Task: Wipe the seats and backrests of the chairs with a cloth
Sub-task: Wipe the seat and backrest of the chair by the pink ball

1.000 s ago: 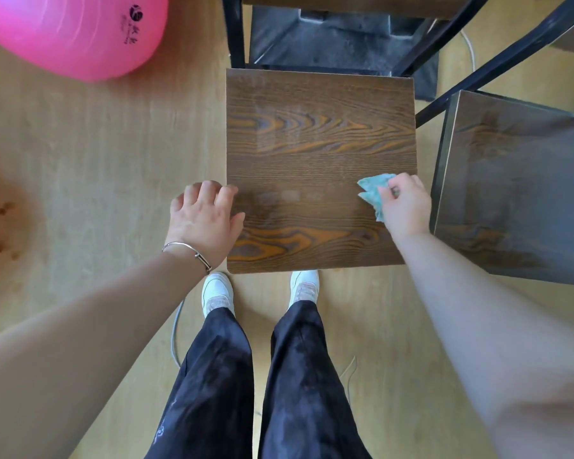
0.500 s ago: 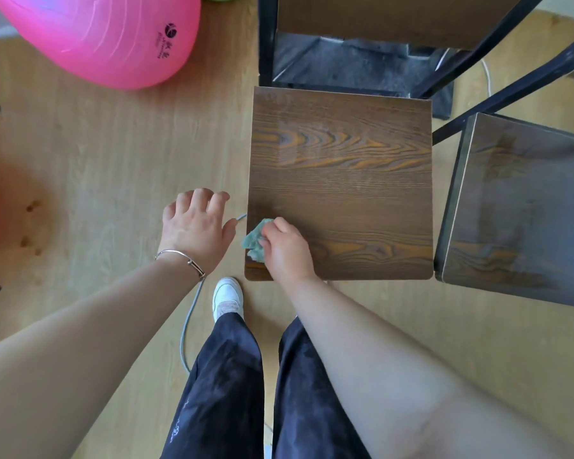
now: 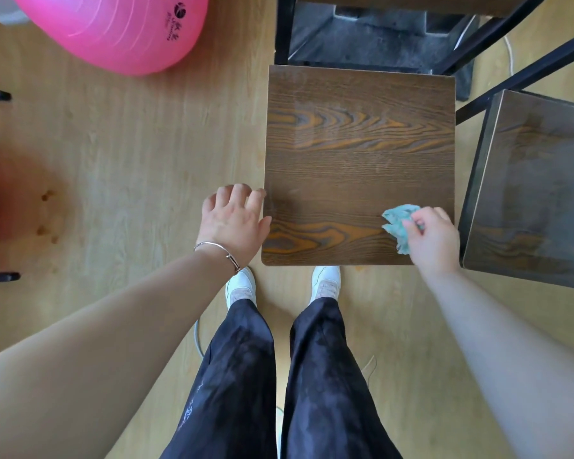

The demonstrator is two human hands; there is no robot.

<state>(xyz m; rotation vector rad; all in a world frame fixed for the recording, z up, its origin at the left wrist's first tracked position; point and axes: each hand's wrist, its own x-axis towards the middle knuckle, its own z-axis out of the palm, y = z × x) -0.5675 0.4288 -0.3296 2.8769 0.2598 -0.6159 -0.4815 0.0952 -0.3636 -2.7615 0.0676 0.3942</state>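
A small, crumpled pale-teal cloth (image 3: 396,221) sits bunched on the near right corner of the dark wood-grain chair seat (image 3: 358,154), pinched in the curled fingers of the right hand (image 3: 433,241), while the left hand (image 3: 232,223) is at the seat's near left edge, fingers relaxed and holding nothing.

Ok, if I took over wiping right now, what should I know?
Left hand: open, at the seat's left edge, holding nothing.
Right hand: grips the cloth, which is on the seat's near right corner.
Done: wiping of this seat is under way; how much is clean cannot be told.
Left: finish this seat, wipe its backrest, then do the second chair on the right.
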